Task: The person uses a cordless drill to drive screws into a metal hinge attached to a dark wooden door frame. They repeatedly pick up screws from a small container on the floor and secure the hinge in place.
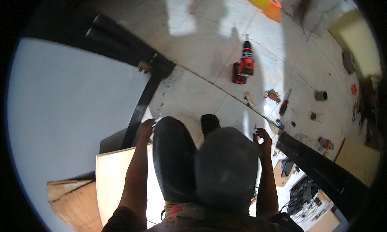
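Note:
My left hand is beside my left knee, near the lower end of a black frame bar. Its fingers are small and partly hidden, so their grip does not show. On the other side, my right hand is off my right knee, thumb and fingers curled together. A tiny dark item seems to be at those fingertips, too small to name. Ahead on the tiled floor lies a red and black cordless drill with a bit pointing away. A screwdriver with a dark red handle lies to the right.
A large grey panel in a black frame fills the left. Another black beam runs along the lower right. Beyond it are a cardboard piece and tangled cables. A grey cup-like piece and an orange item are on the floor.

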Tool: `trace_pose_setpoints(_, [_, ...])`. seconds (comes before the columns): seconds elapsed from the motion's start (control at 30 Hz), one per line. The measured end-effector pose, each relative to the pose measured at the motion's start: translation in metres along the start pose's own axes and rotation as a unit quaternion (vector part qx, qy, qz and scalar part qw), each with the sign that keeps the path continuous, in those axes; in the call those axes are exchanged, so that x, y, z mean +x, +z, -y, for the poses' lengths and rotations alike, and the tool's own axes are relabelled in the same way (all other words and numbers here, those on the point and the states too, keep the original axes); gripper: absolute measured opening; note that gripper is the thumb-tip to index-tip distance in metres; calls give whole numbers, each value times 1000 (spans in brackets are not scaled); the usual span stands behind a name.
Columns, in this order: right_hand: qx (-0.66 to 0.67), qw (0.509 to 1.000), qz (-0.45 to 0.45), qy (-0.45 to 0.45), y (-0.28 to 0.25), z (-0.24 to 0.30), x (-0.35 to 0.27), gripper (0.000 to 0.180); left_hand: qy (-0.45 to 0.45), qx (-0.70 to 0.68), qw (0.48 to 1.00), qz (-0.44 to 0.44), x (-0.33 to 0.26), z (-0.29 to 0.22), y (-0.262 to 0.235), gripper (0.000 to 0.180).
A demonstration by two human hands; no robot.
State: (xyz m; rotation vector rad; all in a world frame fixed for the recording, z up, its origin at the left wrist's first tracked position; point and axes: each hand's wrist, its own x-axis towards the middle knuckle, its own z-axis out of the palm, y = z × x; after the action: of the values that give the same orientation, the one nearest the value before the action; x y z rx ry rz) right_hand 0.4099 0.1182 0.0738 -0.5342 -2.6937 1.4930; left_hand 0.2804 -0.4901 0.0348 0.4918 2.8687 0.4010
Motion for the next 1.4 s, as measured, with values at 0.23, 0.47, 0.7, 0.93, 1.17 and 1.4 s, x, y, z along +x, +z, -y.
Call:
trace_pose_setpoints(0.23, [-185,971,148,-39,27,-18,-22,59,-224,-205,952,-32,36,19,81,63])
trace_pose_setpoints(0.47, [-212,970,76,95,-1,-41,-90,24,12,21,993,119,10,37,68,104])
trace_pose_setpoints(0.7, [-107,981,-107,120,8,-69,-52,31,79,36,983,162,13,16,43,122])
trace_pose_setpoints(0.93, [-181,970,-113,118,70,-97,10,36,57,58,979,187,10,25,56,127])
trace_pose_setpoints(1.17, [-149,966,-189,96,85,-121,11,12,22,105,972,208,19,11,52,128])
trace_pose_setpoints(1.4, [-194,960,-195,45,74,-96,10,6,-12,109,949,295,38,-7,24,127])
